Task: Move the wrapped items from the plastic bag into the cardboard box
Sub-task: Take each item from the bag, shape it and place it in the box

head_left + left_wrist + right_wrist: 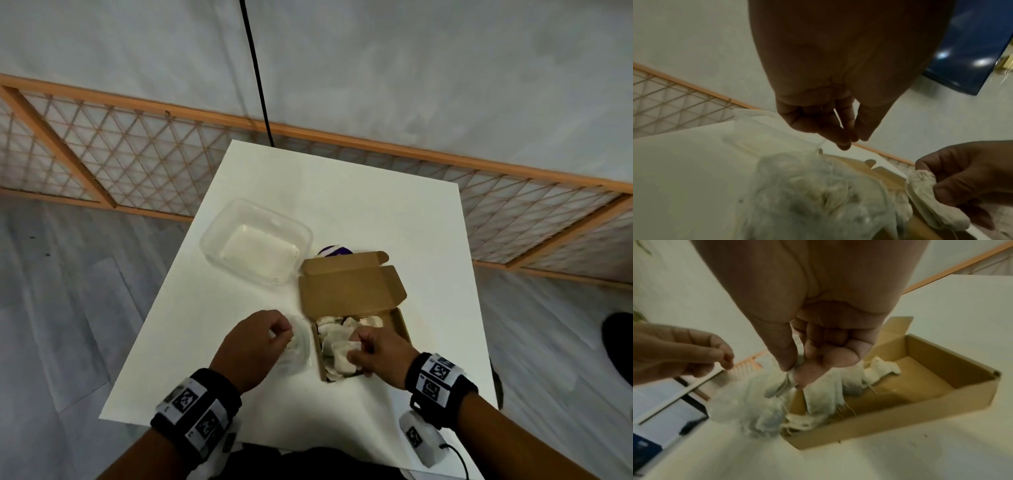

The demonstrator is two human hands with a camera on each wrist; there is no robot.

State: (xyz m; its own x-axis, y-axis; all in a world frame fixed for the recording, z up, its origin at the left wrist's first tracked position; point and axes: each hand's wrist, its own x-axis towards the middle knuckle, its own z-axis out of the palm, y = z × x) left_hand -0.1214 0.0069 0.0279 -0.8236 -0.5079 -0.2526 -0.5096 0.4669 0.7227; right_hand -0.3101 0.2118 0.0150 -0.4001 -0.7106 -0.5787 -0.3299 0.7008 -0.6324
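Here, both hands work at the open brown cardboard box (363, 337).
The right hand (378, 353) pinches a white paper-wrapped item (780, 387) above the box; the left hand (251, 346), just left of it, pinches the crumpled clear plastic bag (298, 346); more wrapped items (334, 334) lie inside.

The cardboard box (399, 325) is brown and shallow, its lid standing open at the far side. Several white wrapped items (337, 346) lie jumbled in its left half. One more wrapped item (780, 386), pale and flat, hangs above the box's left edge. The clear plastic bag (298, 346), crumpled and blurred, sits just left of the box.
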